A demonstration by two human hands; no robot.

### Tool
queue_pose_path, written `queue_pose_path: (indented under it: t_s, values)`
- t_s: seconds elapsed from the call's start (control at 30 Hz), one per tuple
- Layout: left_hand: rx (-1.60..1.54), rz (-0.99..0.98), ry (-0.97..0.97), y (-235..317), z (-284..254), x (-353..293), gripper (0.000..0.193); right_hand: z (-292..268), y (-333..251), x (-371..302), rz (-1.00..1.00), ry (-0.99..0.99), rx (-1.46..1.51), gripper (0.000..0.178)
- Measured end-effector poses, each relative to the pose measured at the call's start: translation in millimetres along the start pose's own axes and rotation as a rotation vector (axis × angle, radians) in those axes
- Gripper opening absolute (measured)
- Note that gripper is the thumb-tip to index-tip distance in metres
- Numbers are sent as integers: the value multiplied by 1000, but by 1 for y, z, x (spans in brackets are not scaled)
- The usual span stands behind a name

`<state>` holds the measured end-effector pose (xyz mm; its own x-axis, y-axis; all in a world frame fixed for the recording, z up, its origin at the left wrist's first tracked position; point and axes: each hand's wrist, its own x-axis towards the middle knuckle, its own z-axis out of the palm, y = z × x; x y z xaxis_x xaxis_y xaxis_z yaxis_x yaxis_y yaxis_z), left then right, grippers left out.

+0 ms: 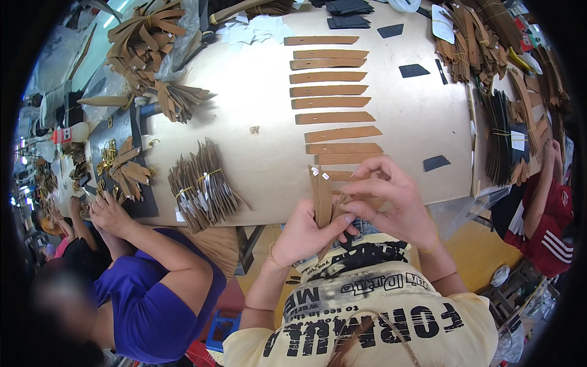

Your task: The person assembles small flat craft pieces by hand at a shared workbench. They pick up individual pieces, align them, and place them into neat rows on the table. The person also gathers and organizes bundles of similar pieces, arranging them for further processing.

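Note:
My left hand (pixel 307 229) is closed around a few narrow brown leather strips (pixel 321 199), which stick up past its thumb and carry small white tags near their upper ends. My right hand (pixel 391 194) comes in from the other side, thumb and fingers pinched at the edge of one of these strips. What lies right between its fingertips is partly hidden. Just beyond both hands, a column of brown leather strips (pixel 333 116) lies flat across the table, each with a slanted right end. The lowest ones are partly covered by my right hand.
A banded bundle of brown strips (pixel 205 186) stands left on the table (pixel 244 153). Dark cut pieces (pixel 436 163) are scattered at right. White paper tags (pixel 257 30) and more strip bundles (pixel 147 37) lie far off. A co-worker in purple (pixel 159 293) sits close at left.

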<state>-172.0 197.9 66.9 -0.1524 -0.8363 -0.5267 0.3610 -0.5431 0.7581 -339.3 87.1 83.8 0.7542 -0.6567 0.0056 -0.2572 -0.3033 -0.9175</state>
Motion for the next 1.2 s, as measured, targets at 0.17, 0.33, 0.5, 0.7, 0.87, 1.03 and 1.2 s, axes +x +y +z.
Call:
queue_pose_path:
  t_s: [0.17,0.33,0.5,0.7,0.87,1.03,1.2]
  values:
    - [-182,38,-5,-1,-3,-2,23,-1,4,2,-145,92,-147,31]
    - [-535,77,74,-1,-12,-5,28,3,5,14,-382,198,-255,33]
    - [-465,237,128,16,-44,-10,30,0,1,68,-324,-87,94,21]
    - [-347,397,327,49,-106,-6,40,-3,1,173,-451,-270,41,14]
    - [-496,477,600,63,-136,11,37,4,14,236,-537,-121,-12,19]
    - [-635,708,772,62,-139,6,32,8,40,257,-663,-30,-305,18]
    - [-624,724,720,57,-134,-16,30,1,47,248,-756,-165,-532,21]
